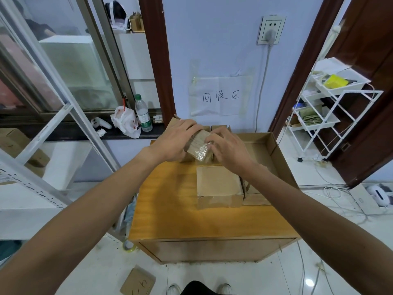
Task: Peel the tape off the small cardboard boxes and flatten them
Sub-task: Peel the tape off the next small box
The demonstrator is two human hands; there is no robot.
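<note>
Wooden table is bearing cardboard boxes. Left hand is gripping a small box — right hand is pinching its tape.

Behind yellow-topped wooden cabinet, pale lilac wall with white paper sign. Left of cabinet, aluminium-framed glass window; right, white wire trolley.

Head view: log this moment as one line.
left hand: holds small box | right hand: pinches clear tape on it | box state: not yet flattened | waiting: another box on wooden table
</note>
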